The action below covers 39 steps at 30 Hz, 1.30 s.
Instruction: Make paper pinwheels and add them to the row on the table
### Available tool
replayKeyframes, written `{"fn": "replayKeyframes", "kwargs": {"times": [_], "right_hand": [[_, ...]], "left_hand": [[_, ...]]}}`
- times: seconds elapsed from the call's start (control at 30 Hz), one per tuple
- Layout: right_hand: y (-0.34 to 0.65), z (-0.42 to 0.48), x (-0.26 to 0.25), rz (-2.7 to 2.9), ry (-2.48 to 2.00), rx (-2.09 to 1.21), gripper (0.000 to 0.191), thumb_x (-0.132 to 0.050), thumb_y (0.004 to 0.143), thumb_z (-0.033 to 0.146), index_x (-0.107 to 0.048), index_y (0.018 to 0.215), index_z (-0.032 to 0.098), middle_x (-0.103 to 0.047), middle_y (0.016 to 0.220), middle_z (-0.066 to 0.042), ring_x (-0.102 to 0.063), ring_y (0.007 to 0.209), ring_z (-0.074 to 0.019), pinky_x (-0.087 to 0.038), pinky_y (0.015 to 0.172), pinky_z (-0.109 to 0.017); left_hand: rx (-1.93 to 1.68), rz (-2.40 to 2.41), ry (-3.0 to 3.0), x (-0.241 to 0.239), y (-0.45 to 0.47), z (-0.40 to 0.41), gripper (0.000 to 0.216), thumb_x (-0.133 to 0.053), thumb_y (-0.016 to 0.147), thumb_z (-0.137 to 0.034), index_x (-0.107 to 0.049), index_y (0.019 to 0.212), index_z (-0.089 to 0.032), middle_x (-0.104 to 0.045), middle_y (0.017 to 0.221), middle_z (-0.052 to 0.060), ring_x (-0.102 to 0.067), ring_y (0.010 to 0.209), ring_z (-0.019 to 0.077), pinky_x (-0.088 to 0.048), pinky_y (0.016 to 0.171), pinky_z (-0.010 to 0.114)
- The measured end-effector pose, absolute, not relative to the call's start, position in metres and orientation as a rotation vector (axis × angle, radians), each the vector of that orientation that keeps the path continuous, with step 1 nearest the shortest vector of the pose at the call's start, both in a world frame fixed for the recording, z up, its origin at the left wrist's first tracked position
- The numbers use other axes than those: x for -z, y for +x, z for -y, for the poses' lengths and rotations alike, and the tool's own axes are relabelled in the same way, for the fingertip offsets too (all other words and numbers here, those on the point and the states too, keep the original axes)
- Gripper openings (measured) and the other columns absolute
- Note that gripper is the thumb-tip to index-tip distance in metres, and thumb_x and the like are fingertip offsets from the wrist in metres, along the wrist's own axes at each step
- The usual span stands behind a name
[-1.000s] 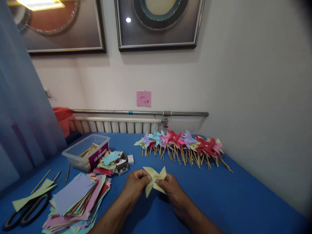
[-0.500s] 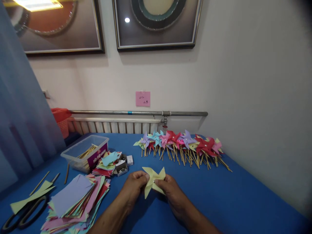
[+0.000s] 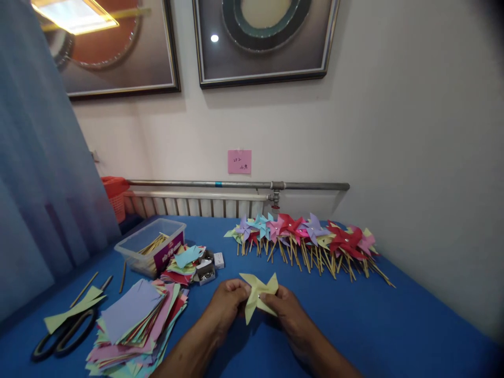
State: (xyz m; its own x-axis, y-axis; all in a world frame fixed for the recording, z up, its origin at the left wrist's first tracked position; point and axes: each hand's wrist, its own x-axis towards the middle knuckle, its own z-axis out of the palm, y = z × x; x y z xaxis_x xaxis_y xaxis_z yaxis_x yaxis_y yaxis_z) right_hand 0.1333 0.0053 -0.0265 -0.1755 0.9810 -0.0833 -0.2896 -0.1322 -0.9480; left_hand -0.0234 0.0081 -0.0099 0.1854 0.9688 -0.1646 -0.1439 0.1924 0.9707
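A pale yellow paper pinwheel [image 3: 256,293] is held between both hands just above the blue cloth. My left hand [image 3: 232,296] pinches its left blade between thumb and fingers. My right hand [image 3: 284,307] grips it from the right, the thumb pressed beside a small shiny pin at the centre. Whatever lies behind the pinwheel is hidden by the paper and fingers. Left of my hands, small open boxes of metal pins [image 3: 206,273] stand beside a small pile of coloured paper pieces [image 3: 185,262].
Finished pinwheels on sticks [image 3: 299,233] lie in a row at the back right. At left are a stack of coloured paper [image 3: 132,315], black-handled scissors [image 3: 74,333] under yellow paper strips [image 3: 76,310], and a clear plastic tub [image 3: 137,236] of sticks. A wall closes off the right side.
The whole view has shifted slightly, so everything appears further right. Both hands keep hold of the yellow pinwheel in nearly the same pose.
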Motion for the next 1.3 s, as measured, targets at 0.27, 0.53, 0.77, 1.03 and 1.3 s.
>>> {"fn": "replayKeyframes", "kwargs": {"times": [0.27, 0.53, 0.77, 1.03, 1.3], "right_hand": [[0.135, 0.006, 0.012, 0.943, -1.06, -1.516, 0.028, -0.078, 0.07, 0.032, -0.072, 0.092, 0.016, -0.076, 0.082, -0.005, -0.07, 0.075, -0.0196, -0.054, 0.074, -0.029], [0.136, 0.01, 0.004, 0.84, -1.021, -1.544, 0.026, -0.08, 0.068, 0.032, -0.07, 0.088, 0.018, -0.074, 0.084, -0.004, -0.069, 0.081, -0.0194, -0.055, 0.079, -0.031], [0.132, 0.009, 0.009, 0.918, -1.022, -1.526, 0.029, -0.078, 0.069, 0.032, -0.072, 0.093, 0.016, -0.075, 0.086, -0.005, -0.071, 0.079, -0.0214, -0.056, 0.079, -0.034], [0.128, -0.002, 0.03, 1.001, -1.009, -1.49, 0.026, -0.079, 0.067, 0.032, -0.071, 0.086, 0.016, -0.076, 0.077, -0.006, -0.072, 0.074, -0.0252, -0.056, 0.076, -0.036], [0.128, 0.0, 0.026, 1.018, -1.012, -1.506, 0.028, -0.078, 0.068, 0.034, -0.073, 0.09, 0.017, -0.078, 0.082, -0.006, -0.073, 0.079, -0.027, -0.056, 0.079, -0.037]], "left_hand": [[-0.928, -1.721, 1.803, -0.007, -0.058, -0.017, 0.016, -0.055, 0.084, -0.024, -0.065, 0.072, -0.02, -0.067, 0.073, 0.004, -0.062, 0.075, 0.0204, -0.035, 0.065, 0.027], [-0.67, -2.399, 1.992, -0.024, -0.1, -0.027, 0.03, -0.041, 0.098, -0.025, -0.07, 0.097, -0.019, -0.075, 0.098, 0.013, -0.068, 0.091, 0.0254, -0.036, 0.068, 0.031], [-0.889, -2.588, 1.803, -0.029, -0.12, -0.032, 0.029, -0.042, 0.099, -0.025, -0.07, 0.102, -0.018, -0.074, 0.102, 0.012, -0.068, 0.094, 0.0248, -0.039, 0.073, 0.031], [-0.871, -2.453, 2.014, -0.029, -0.101, -0.023, 0.027, -0.044, 0.098, -0.023, -0.07, 0.097, -0.019, -0.074, 0.099, 0.01, -0.066, 0.097, 0.0233, -0.04, 0.078, 0.03], [-0.867, -2.623, 1.766, -0.102, -0.202, -0.058, 0.03, -0.046, 0.097, -0.024, -0.073, 0.101, -0.013, -0.074, 0.103, 0.018, -0.068, 0.1, 0.033, -0.047, 0.081, 0.037]]}}
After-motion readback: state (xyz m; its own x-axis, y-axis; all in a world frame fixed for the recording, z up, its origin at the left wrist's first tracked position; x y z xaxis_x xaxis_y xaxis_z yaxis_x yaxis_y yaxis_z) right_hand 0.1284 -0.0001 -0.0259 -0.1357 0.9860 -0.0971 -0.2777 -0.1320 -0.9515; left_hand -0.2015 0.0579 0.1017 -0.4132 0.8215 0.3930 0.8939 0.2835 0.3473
